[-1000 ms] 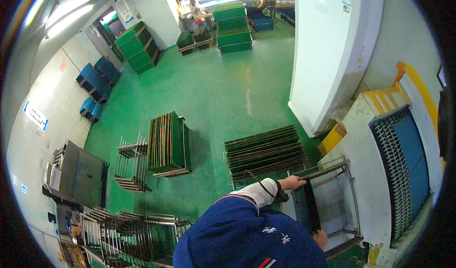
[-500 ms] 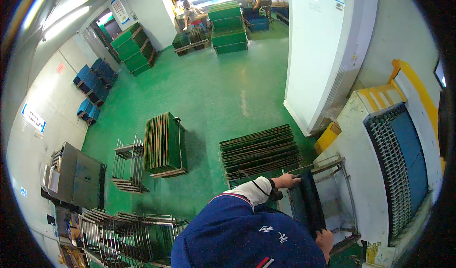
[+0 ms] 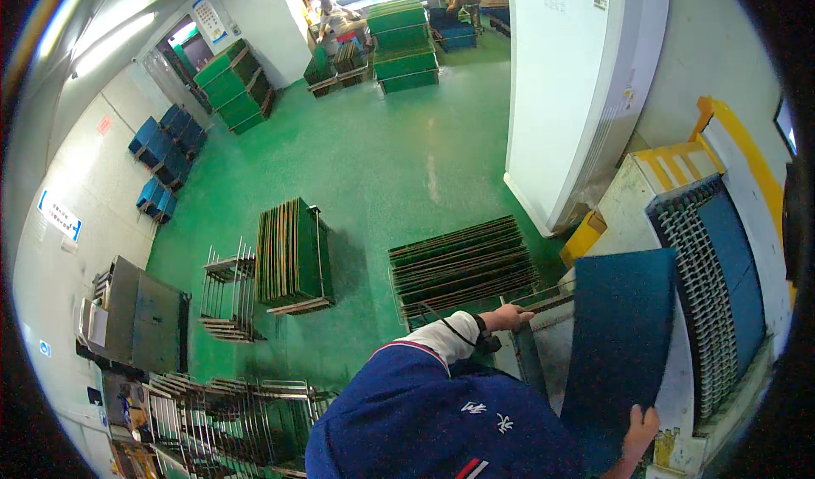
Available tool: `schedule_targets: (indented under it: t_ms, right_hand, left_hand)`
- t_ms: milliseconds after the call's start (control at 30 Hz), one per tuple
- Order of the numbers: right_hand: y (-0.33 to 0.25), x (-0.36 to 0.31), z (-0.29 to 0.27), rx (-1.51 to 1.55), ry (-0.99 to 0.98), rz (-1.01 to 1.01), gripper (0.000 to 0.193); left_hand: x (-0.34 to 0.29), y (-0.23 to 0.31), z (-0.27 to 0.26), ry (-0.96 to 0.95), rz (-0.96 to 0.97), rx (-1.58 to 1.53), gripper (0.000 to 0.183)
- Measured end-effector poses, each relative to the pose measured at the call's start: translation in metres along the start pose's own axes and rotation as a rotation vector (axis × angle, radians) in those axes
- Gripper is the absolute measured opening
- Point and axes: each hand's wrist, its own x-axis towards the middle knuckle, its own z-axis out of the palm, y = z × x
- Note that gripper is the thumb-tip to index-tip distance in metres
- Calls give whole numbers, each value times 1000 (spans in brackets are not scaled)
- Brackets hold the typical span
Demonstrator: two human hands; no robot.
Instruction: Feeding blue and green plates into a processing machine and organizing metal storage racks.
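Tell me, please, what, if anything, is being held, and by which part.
The right hand holds the dark blue panel by its lower right edge; whether the left hand grips anything cannot be told.

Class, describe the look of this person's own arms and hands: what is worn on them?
The left hand is bare, below a white sleeve and a dark wrist strap with a thin dark cable. The right hand is bare too; no sleeve shows there. The navy top has red-and-white shoulder trim.
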Motion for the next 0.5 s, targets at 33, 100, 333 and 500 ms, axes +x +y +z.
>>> schedule_targets:
  t_ms: [33, 100, 333, 500]
  right_hand:
    - [8, 4, -4, 68, -14, 123, 34]
    - [15, 19, 0, 166, 126, 228, 39]
    - [14, 46, 1, 804, 183, 407, 64]
    - [-1, 71, 23, 1272, 185, 632, 52]
  left_hand:
    - [-3, 4, -1, -13, -19, -10, 63]
    - [-8, 13, -5, -29, -54, -24, 63]
    - [2, 28, -14, 118, 49, 348, 61]
    - [-8, 71, -20, 295, 228, -45, 70]
